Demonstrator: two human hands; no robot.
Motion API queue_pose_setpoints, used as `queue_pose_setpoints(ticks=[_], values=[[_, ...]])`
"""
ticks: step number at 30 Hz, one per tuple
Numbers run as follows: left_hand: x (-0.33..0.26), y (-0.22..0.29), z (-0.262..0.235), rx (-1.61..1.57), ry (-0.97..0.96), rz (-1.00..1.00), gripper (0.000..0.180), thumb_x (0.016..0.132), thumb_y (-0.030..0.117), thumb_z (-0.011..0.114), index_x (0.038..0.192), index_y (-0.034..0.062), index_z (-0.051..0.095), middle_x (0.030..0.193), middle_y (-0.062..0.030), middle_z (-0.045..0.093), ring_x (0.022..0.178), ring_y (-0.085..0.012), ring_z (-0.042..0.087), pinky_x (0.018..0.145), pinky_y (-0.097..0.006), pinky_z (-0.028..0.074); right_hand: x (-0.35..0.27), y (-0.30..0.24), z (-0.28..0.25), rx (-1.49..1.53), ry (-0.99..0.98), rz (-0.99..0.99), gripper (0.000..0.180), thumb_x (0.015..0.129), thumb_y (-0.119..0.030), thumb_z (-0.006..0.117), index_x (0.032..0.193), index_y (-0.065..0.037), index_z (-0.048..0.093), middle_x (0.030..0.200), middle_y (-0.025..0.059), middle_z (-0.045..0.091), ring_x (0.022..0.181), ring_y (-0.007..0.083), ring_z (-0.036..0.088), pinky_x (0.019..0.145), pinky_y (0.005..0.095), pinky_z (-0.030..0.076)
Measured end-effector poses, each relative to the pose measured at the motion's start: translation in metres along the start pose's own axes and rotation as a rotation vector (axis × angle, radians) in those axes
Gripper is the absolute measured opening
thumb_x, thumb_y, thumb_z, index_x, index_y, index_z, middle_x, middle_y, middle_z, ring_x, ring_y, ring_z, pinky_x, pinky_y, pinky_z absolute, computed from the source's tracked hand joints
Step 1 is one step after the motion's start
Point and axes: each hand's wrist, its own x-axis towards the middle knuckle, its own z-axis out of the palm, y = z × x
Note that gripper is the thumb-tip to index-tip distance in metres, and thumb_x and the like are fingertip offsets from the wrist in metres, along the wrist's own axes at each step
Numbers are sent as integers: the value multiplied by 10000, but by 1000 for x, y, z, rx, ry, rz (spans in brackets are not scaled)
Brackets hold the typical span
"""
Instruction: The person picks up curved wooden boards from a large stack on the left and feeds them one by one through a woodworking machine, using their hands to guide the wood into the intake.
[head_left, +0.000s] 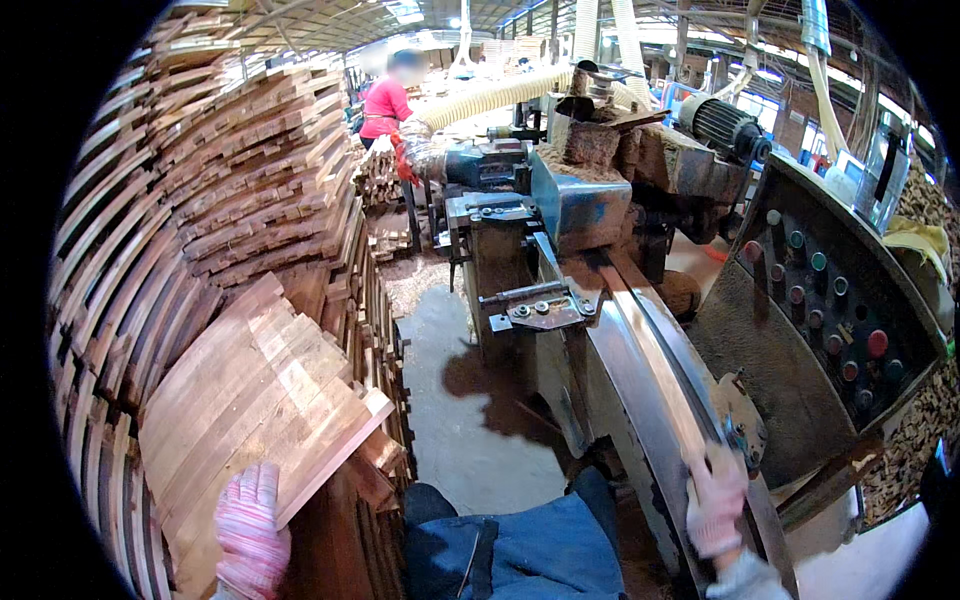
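My left hand [253, 535], in a pink-and-white striped glove, lies with its fingers stretched out on a slanted layer of pale wooden slats [235, 410] at the left. In a similar glove, my right hand [716, 505] grips the near end of a long narrow wood strip [655, 365]; the hand is slightly blurred. The strip rests on the metal bed [645, 400] of a woodworking machine. Its far end runs under the blue, dust-covered housing [585, 205], where it is hidden.
Tall stacks of wooden slats [250, 170] fill the left side. A control panel [825, 320] with several buttons stands right of the bed. A metal guide bracket [545, 305] juts out left of it. A person in a red top [385, 105] stands beyond the machine near a ribbed hose [500, 98].
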Motion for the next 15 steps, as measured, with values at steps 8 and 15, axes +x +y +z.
queue_pose_setpoints(ticks=[8,15], values=[[104,34,-90,-22,131,324,546,776,84,717,1306,52,589,1030,-125,655,939,-332,666,789,-453,529,139,73,145,21,-7,48,350,895,-183,698,1239,-123,703,1250,154,676,1154,370,630,989,467,509],[226,161,-52,140,326,918,491,894,236,623,1373,143,573,999,-31,629,909,-216,660,802,-386,521,108,-45,0,586,-141,-256,833,847,-402,821,1553,-106,492,1491,265,530,1355,419,551,1136,458,454]])
